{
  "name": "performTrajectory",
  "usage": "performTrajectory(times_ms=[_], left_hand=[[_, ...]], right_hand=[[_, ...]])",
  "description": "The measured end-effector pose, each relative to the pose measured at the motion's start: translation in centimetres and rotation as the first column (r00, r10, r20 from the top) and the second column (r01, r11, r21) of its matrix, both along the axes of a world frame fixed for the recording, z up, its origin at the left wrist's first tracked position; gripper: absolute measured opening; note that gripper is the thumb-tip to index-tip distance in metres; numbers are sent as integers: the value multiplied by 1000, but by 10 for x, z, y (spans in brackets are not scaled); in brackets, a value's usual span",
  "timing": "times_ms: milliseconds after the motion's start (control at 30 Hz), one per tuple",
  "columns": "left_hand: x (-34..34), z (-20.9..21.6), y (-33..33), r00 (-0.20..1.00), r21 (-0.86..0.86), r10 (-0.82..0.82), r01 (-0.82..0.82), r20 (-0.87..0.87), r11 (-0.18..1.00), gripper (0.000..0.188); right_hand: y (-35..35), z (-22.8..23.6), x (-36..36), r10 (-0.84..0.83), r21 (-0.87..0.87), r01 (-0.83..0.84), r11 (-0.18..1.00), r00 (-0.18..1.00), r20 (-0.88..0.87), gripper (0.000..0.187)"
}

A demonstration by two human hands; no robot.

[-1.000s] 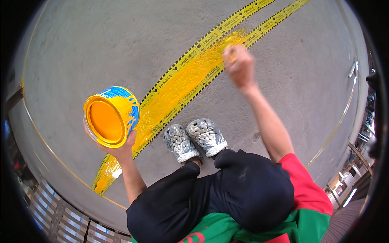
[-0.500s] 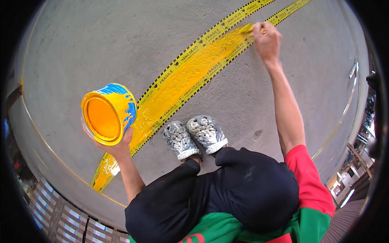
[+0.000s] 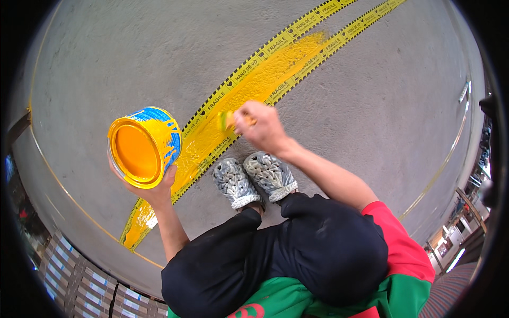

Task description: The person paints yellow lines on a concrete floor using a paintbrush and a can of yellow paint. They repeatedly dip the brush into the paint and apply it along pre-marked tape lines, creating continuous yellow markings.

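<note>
The left hand (image 3: 154, 195) grasps a round can (image 3: 170, 127) from below, left of the stripe, with smooth orange-yellow paint (image 3: 137, 153) inside and yellow drips over its blue, pale-lettered label (image 3: 151, 114). The right hand (image 3: 262, 126) is clenched around a blurred brush (image 3: 227, 121) over the wet, streaky yellow stripe (image 3: 265, 82); whether bristles touch it, I cannot tell. Flat yellow tapes (image 3: 274, 45) with black-dashed edges, printed lettering and glass symbols border it on rough grey concrete (image 3: 350, 122).

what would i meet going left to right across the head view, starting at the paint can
Round yellow-and-blue paint can → yellow-green paint brush → bare right hand → red fabric sleeve.
</note>
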State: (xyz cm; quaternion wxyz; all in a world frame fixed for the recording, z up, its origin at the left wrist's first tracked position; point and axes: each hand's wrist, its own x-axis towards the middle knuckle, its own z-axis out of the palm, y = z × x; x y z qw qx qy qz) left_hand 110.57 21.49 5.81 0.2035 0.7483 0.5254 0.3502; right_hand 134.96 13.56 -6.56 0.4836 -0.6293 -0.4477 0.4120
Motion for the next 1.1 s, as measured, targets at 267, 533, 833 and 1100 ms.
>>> performTrajectory(times_ms=[267, 533, 833, 1100], left_hand=[[-12, -2, -1, 999, -19, 46, -45, 22, 999, 113], [-9, -4, -2, 997, -33, 59, -57, 58, 998, 114], [-9, -9, 0, 997, -36, 68, -67, 36, 997, 113], [-6, -11, 1, 999, -22, 26, -25, 22, 999, 113]], right_hand=[[42, 1, 212, -38, -206, 215, 955, 774, 632, 26], [41, -36, 190, -154, 143, 65, 988, 578, 802, 23], [-2, 3, 95, 33, -26, -25, 999, 927, 374, 21], [6, -15, 160, -61, -258, 130, 957, 964, 259, 21]])
